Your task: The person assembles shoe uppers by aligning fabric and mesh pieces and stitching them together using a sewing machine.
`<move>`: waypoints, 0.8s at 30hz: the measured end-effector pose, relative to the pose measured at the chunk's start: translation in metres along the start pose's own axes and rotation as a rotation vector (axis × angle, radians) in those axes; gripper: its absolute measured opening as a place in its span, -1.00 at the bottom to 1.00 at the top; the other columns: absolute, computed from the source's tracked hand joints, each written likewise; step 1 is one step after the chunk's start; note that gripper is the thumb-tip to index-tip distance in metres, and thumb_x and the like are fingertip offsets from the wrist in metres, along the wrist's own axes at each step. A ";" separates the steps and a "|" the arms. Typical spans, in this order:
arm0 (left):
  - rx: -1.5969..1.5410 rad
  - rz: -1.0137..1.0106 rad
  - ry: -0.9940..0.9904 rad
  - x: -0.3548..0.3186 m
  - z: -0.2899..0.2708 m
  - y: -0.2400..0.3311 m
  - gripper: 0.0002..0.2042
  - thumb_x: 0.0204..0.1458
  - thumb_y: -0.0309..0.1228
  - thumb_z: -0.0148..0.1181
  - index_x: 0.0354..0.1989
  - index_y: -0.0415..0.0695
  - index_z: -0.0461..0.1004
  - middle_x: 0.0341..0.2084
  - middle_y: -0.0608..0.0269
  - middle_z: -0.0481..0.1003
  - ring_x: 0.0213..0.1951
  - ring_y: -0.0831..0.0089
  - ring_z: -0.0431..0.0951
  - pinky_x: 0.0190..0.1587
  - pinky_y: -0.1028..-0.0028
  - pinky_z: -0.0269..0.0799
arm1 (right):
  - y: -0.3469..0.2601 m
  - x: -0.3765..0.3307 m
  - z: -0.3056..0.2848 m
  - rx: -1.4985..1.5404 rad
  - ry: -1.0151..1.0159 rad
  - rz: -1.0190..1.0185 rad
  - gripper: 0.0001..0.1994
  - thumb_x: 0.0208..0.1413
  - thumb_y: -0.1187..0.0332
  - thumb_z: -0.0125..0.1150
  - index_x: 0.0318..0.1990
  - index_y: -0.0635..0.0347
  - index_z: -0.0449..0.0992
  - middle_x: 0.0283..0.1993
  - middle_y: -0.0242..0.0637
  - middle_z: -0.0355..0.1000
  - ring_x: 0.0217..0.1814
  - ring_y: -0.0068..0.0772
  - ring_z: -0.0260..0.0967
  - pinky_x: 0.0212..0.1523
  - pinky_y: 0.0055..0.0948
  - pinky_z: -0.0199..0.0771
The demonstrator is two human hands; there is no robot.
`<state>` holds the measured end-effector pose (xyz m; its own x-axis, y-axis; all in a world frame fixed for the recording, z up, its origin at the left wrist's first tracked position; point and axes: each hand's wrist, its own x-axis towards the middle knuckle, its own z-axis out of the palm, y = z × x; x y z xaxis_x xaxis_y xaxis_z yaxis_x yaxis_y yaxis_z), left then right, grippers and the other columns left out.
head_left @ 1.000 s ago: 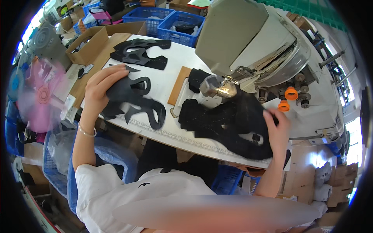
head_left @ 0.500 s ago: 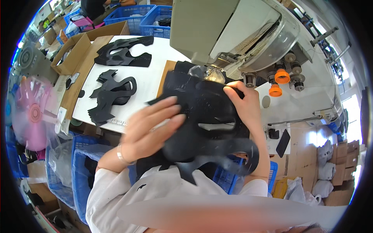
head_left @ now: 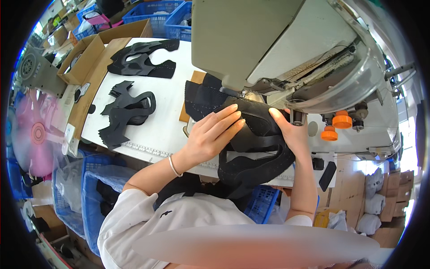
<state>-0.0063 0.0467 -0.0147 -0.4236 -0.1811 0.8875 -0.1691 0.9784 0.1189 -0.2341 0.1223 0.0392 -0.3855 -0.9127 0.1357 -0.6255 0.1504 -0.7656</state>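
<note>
A black fabric piece [head_left: 257, 121] with cut-out openings and pale stitch lines lies under the head of a sewing machine [head_left: 242, 40]. Its lower part hangs over the table's near edge. My left hand [head_left: 208, 136] rests on its left side, fingers stretched out together and touching the cloth. On the right edge, my right hand [head_left: 293, 134] grips the piece with the thumb on top; its other fingers are mostly hidden. The needle area is partly covered by the machine head. Similar black cut pieces [head_left: 143, 112] lie in a stack to the left, with another black stack [head_left: 136, 67] behind them.
Orange knobs [head_left: 342, 119] stick out from the machine's right. A ruler strip [head_left: 150, 150] runs along the white table's [head_left: 96, 130] front edge. At left are a pink fan [head_left: 38, 133] and a lined blue crate [head_left: 92, 201]. A cardboard box [head_left: 83, 60] stands far left.
The fabric piece has turned and flattened under the machine head, its loose strap swinging in. My left hand has moved right and forward onto it. My right hand keeps its hold at the right edge.
</note>
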 end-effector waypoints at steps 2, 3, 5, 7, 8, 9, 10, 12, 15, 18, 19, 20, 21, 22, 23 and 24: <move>0.021 -0.001 -0.011 0.000 0.001 0.000 -0.64 -0.32 -0.64 0.25 -0.21 -0.27 0.59 -0.13 0.05 0.52 -0.01 0.15 0.54 -0.27 0.39 0.49 | 0.004 0.000 0.004 -0.121 0.095 0.014 -0.65 -0.02 0.22 0.42 -0.24 0.35 0.53 -0.30 -0.39 0.47 -0.26 -0.60 0.34 -0.18 -0.55 0.38; 0.038 0.003 -0.018 0.000 0.001 0.000 -0.64 -0.32 -0.63 0.25 -0.21 -0.27 0.59 -0.13 0.05 0.52 -0.01 0.15 0.54 -0.27 0.40 0.48 | 0.005 -0.002 0.002 -0.088 0.083 -0.072 -0.64 -0.02 0.21 0.43 -0.24 0.35 0.54 -0.30 -0.38 0.47 -0.26 -0.59 0.35 -0.17 -0.54 0.38; 0.041 0.002 -0.018 0.000 0.001 0.000 -0.64 -0.31 -0.62 0.24 -0.21 -0.27 0.59 -0.13 0.05 0.51 -0.01 0.15 0.54 -0.27 0.40 0.48 | 0.007 -0.002 0.003 -0.074 0.094 -0.095 -0.64 -0.02 0.21 0.43 -0.23 0.35 0.54 -0.29 -0.38 0.48 -0.26 -0.59 0.35 -0.18 -0.54 0.39; 0.042 0.005 -0.017 0.001 0.002 0.000 -0.64 -0.31 -0.60 0.24 -0.21 -0.27 0.59 -0.13 0.04 0.51 -0.01 0.15 0.54 -0.27 0.40 0.49 | 0.007 -0.002 0.002 -0.061 0.110 -0.120 -0.64 -0.02 0.21 0.43 -0.23 0.36 0.54 -0.28 -0.37 0.48 -0.26 -0.59 0.35 -0.18 -0.53 0.39; 0.048 0.008 -0.019 0.002 0.002 0.000 -0.64 -0.30 -0.60 0.23 -0.20 -0.27 0.59 -0.13 0.04 0.51 -0.01 0.15 0.54 -0.27 0.40 0.49 | 0.006 -0.003 0.001 -0.024 0.099 -0.127 -0.63 -0.02 0.21 0.43 -0.22 0.36 0.55 -0.28 -0.37 0.48 -0.26 -0.58 0.35 -0.18 -0.53 0.39; 0.055 0.015 -0.039 0.003 0.002 0.000 -0.64 -0.30 -0.59 0.23 -0.20 -0.27 0.59 -0.13 0.04 0.51 -0.01 0.15 0.54 -0.27 0.40 0.49 | 0.005 -0.003 0.000 0.020 0.077 -0.112 -0.63 -0.02 0.21 0.42 -0.22 0.37 0.55 -0.28 -0.37 0.49 -0.26 -0.58 0.36 -0.18 -0.53 0.39; 0.053 0.011 -0.021 0.003 0.002 0.001 -0.64 -0.30 -0.59 0.23 -0.20 -0.27 0.59 -0.13 0.04 0.51 -0.01 0.15 0.54 -0.27 0.40 0.49 | 0.004 -0.002 0.000 0.012 0.087 -0.135 -0.63 -0.02 0.21 0.42 -0.22 0.37 0.55 -0.28 -0.37 0.49 -0.26 -0.58 0.36 -0.18 -0.53 0.39; 0.063 0.006 -0.036 0.004 0.000 0.001 -0.65 -0.29 -0.58 0.22 -0.21 -0.27 0.59 -0.12 0.04 0.51 -0.02 0.15 0.54 -0.27 0.41 0.49 | 0.002 -0.001 -0.001 -0.013 0.046 -0.081 -0.64 0.00 0.21 0.40 -0.21 0.37 0.55 -0.28 -0.35 0.50 -0.26 -0.57 0.38 -0.18 -0.52 0.40; 0.087 -0.013 -0.060 0.005 -0.002 0.005 -0.64 -0.29 -0.58 0.21 -0.20 -0.27 0.58 -0.10 0.06 0.51 -0.01 0.18 0.54 -0.22 0.38 0.49 | 0.000 -0.001 -0.002 -0.025 0.035 -0.071 -0.65 0.02 0.21 0.38 -0.20 0.36 0.56 -0.26 -0.32 0.52 -0.25 -0.55 0.40 -0.17 -0.51 0.41; 0.124 -0.033 -0.127 0.007 -0.004 0.008 -0.63 -0.27 -0.56 0.18 -0.17 -0.25 0.57 -0.06 0.09 0.51 0.04 0.22 0.51 -0.13 0.34 0.46 | 0.001 -0.001 -0.005 -0.111 0.012 -0.040 -0.66 0.04 0.22 0.36 -0.18 0.36 0.56 -0.23 -0.31 0.54 -0.22 -0.53 0.42 -0.14 -0.48 0.42; 0.120 -0.033 -0.107 0.008 -0.005 0.008 -0.63 -0.27 -0.56 0.18 -0.17 -0.25 0.57 -0.06 0.09 0.51 0.04 0.22 0.51 -0.13 0.34 0.46 | 0.002 0.000 -0.005 -0.112 0.012 -0.041 -0.66 0.04 0.22 0.36 -0.18 0.36 0.56 -0.23 -0.31 0.54 -0.22 -0.53 0.42 -0.14 -0.48 0.42; 0.141 -0.032 -0.127 0.009 -0.006 0.008 -0.64 -0.26 -0.53 0.17 -0.17 -0.24 0.57 -0.05 0.10 0.50 0.05 0.24 0.49 -0.08 0.32 0.44 | 0.003 0.002 -0.005 -0.150 0.018 -0.091 -0.66 0.05 0.22 0.36 -0.17 0.35 0.56 -0.23 -0.31 0.54 -0.21 -0.52 0.43 -0.13 -0.46 0.43; 0.161 -0.032 -0.147 0.011 -0.006 0.008 -0.65 -0.25 -0.51 0.15 -0.18 -0.24 0.56 -0.03 0.11 0.50 0.06 0.26 0.47 -0.03 0.30 0.41 | 0.005 0.004 -0.004 -0.202 0.031 -0.094 -0.66 0.05 0.23 0.35 -0.16 0.34 0.56 -0.22 -0.31 0.54 -0.20 -0.52 0.44 -0.12 -0.45 0.43; 0.160 -0.031 -0.147 0.013 -0.007 0.008 -0.65 -0.25 -0.51 0.15 -0.18 -0.24 0.56 -0.03 0.11 0.50 0.06 0.26 0.47 -0.03 0.30 0.41 | 0.008 0.006 -0.003 -0.188 0.026 -0.140 -0.66 0.05 0.23 0.35 -0.16 0.34 0.56 -0.22 -0.31 0.54 -0.20 -0.52 0.44 -0.12 -0.45 0.43; 0.176 -0.026 -0.178 0.015 -0.008 0.008 -0.66 -0.24 -0.49 0.15 -0.19 -0.23 0.56 -0.03 0.11 0.50 0.05 0.25 0.47 -0.01 0.31 0.40 | 0.011 0.008 -0.003 -0.210 0.041 -0.157 -0.67 0.06 0.22 0.34 -0.15 0.32 0.57 -0.20 -0.30 0.55 -0.19 -0.48 0.45 -0.12 -0.43 0.44; 0.192 -0.020 -0.208 0.017 -0.008 0.008 -0.67 -0.24 -0.47 0.14 -0.20 -0.22 0.55 -0.03 0.11 0.50 0.04 0.24 0.46 0.01 0.31 0.40 | 0.015 0.010 -0.003 -0.253 0.045 -0.137 -0.67 0.06 0.22 0.33 -0.14 0.30 0.57 -0.19 -0.28 0.56 -0.18 -0.44 0.47 -0.11 -0.41 0.45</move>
<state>-0.0073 0.0520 0.0050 -0.5884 -0.2364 0.7732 -0.3365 0.9412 0.0317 -0.2493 0.1161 0.0312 -0.3123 -0.9140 0.2589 -0.8206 0.1223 -0.5583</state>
